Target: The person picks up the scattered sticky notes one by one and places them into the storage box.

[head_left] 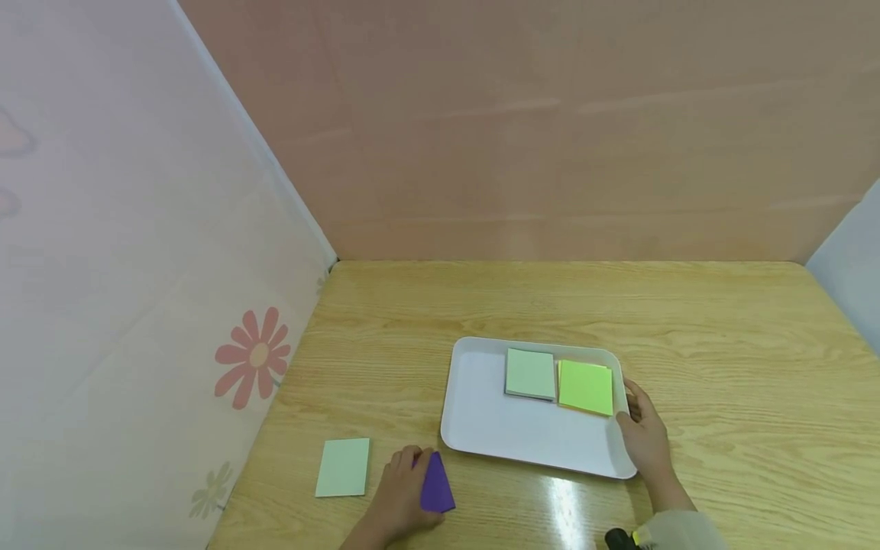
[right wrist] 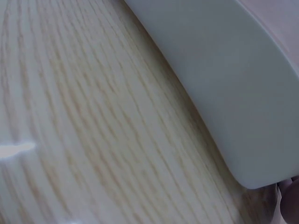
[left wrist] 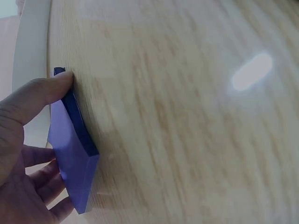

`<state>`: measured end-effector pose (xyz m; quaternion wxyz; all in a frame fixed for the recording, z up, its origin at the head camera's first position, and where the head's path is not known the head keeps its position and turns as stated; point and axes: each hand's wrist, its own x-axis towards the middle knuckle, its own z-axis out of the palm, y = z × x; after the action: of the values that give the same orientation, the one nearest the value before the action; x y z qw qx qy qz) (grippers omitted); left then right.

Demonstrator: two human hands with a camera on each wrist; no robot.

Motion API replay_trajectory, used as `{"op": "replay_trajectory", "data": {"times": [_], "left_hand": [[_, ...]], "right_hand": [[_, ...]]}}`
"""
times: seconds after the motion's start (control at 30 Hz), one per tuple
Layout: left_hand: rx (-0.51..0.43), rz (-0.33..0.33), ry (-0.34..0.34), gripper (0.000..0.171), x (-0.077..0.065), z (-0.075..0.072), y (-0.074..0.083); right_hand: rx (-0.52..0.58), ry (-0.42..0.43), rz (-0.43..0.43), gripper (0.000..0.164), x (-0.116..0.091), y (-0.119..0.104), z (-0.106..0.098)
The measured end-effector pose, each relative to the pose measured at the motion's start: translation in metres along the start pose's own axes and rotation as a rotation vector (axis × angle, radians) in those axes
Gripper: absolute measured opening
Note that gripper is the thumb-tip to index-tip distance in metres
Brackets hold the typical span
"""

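Near the table's front edge my left hand [head_left: 402, 493] grips a purple pad of sticky notes [head_left: 435, 487]. In the left wrist view the thumb presses one edge of the purple pad [left wrist: 74, 154] and the fingers hold its opposite side; it looks tilted. My right hand [head_left: 645, 435] holds the right end of the white tray [head_left: 495, 428], its thumb at the rim and fingers outside. In the tray's far right part lie a pale green pad [head_left: 530, 373] and a bright yellow-green pad [head_left: 586, 386], side by side, with other layers peeking out beneath.
Another pale green pad [head_left: 343, 467] lies on the wooden table [head_left: 742, 367] left of my left hand. A flower-printed wall covering [head_left: 172, 267] borders the table's left side, and a plain pinkish-brown one [head_left: 522, 137] stands behind it.
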<state>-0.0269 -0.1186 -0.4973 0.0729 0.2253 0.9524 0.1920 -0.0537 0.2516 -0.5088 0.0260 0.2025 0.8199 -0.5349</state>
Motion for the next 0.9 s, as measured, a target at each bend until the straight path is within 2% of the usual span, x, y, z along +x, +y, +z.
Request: {"op": "replay_trajectory", "data": {"times": [0.4, 0.7, 0.9], "left_hand": [[0.024, -0.007, 0.065, 0.077, 0.0038, -0.0013, -0.0049], [0.001, 0.016, 0.059, 0.076, 0.0048, -0.0044, -0.0045], [-0.045, 0.025, 0.023, 0.079, 0.0048, -0.0071, -0.0011]], "right_hand": [[0.012, 0.001, -0.006, 0.057, -0.0013, -0.0020, 0.0005], [-0.020, 0.011, -0.041, 0.056, -0.0021, -0.0015, -0.0010], [-0.025, 0.013, -0.042, 0.056, -0.0020, -0.0012, -0.0008]]}}
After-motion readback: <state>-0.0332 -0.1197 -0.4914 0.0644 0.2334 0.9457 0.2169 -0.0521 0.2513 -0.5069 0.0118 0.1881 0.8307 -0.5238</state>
